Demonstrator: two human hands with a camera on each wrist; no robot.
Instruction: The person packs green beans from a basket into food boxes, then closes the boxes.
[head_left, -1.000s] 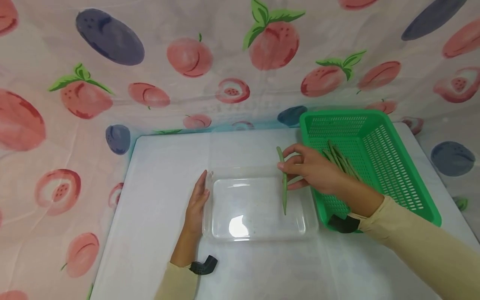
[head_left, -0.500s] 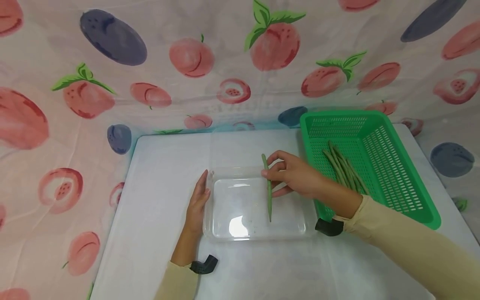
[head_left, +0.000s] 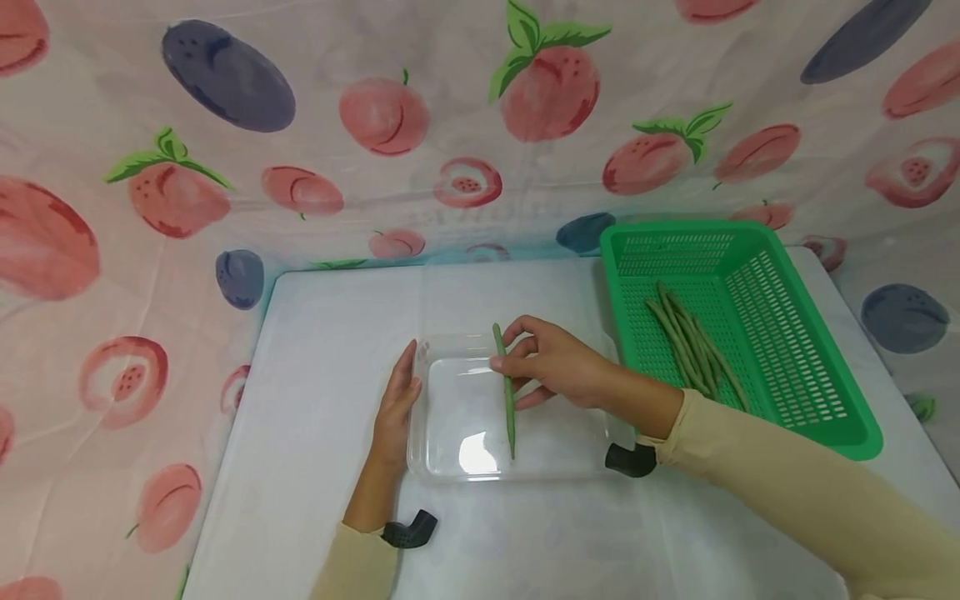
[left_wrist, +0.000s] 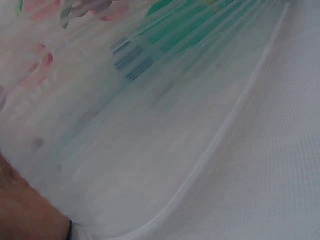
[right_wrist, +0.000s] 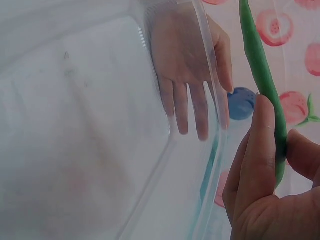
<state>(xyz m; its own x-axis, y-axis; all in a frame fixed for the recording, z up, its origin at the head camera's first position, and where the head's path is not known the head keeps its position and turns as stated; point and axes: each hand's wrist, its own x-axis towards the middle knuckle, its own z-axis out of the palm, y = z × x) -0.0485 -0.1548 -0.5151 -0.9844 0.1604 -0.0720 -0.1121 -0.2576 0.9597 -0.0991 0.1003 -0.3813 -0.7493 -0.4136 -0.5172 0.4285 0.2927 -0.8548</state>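
Right grip (head_left: pixel 551 362) pinches the green bean (head_left: pixel 511 421) over the clear container (head_left: pixel 562 442), left grip (head_left: pixel 393 408) straight-fingered against its left wall; off-centre pinch could let the bean swivel and drop askew.

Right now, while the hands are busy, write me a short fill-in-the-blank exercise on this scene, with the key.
1. The right hand pinches a green bean; the number of beans it holds is ____.
2. The basket with the other beans is coloured ____.
3. In the head view, the basket stands to the ____ of the clear container.
4. The hand resting against the container's wall is the ____ one.

Missing words: one; green; right; left.
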